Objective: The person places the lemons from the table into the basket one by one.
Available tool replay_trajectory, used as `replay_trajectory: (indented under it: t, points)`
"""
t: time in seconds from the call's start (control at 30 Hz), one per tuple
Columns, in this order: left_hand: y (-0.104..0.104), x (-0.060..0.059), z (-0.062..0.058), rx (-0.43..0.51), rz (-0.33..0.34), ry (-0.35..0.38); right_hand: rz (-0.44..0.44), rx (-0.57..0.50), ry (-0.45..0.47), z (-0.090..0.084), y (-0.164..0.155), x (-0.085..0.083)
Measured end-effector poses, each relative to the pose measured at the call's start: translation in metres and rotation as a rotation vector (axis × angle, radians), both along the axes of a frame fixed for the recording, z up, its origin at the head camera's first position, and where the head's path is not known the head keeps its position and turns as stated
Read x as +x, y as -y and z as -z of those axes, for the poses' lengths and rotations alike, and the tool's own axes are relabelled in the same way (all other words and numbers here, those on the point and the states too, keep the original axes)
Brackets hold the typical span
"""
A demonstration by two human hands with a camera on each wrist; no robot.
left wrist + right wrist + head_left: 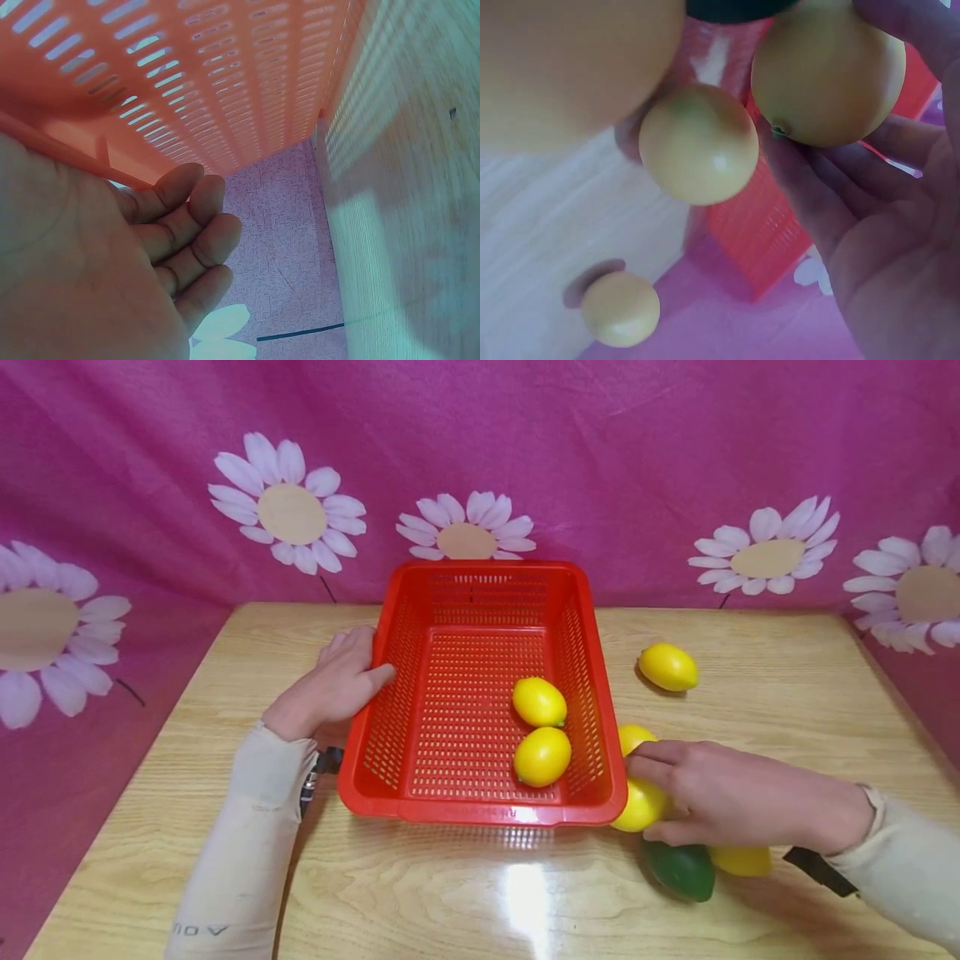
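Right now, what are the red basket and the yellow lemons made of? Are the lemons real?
The red basket looks like moulded plastic: thin walls full of even slots, with a slight gloss. The yellow lemons look fake, perhaps foam or plastic: very even colour, smooth skin with no visible pores and a soft shine. The right hand grips one; I cannot be sure.

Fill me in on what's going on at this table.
A person is handling lemons beside a red basket on a wooden table. The left hand rests against the basket's left wall, fingers loose. The right hand grips a lemon just outside the basket's right corner. Two lemons already lie inside. Another lemon sits alone farther back on the table, and a lime lies under the right hand.
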State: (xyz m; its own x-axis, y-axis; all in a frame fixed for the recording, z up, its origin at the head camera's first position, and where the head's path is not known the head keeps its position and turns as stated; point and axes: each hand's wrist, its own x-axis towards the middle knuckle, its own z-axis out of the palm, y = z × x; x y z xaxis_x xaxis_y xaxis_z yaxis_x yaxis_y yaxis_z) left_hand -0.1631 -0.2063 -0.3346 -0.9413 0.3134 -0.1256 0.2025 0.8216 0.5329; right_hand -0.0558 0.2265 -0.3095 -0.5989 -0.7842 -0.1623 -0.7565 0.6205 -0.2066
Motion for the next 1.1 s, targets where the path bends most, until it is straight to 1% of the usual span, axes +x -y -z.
replay_trajectory:
  t: [0.23, 0.33, 0.5, 0.6, 0.7, 0.73, 1.1]
  points:
    - [-0.001, 0.0, 0.001, 0.013, 0.006, 0.013, 0.075, 0.008, 0.01, -0.008, -0.006, -0.002]
    - [-0.001, 0.001, 0.001, 0.019, 0.002, 0.018, 0.082, -0.003, -0.006, -0.008, -0.008, -0.003]
    - [-0.001, 0.001, -0.001, 0.024, 0.001, 0.019, 0.075, -0.033, -0.067, -0.009, -0.013, -0.004]
    - [-0.001, 0.001, 0.0, 0.022, -0.001, 0.014, 0.105, -0.022, -0.067, -0.012, -0.017, -0.005]
    - [0.0, 0.0, 0.0, 0.023, -0.003, 0.012, 0.149, -0.002, -0.048, -0.014, -0.02, -0.006]
    - [0.0, 0.001, 0.0, 0.023, -0.005, 0.012, 0.151, -0.006, -0.05, -0.015, -0.021, -0.007]
    - [-0.001, 0.001, 0.0, 0.046, -0.009, 0.023, 0.091, -0.086, -0.244, -0.025, -0.029, -0.013]
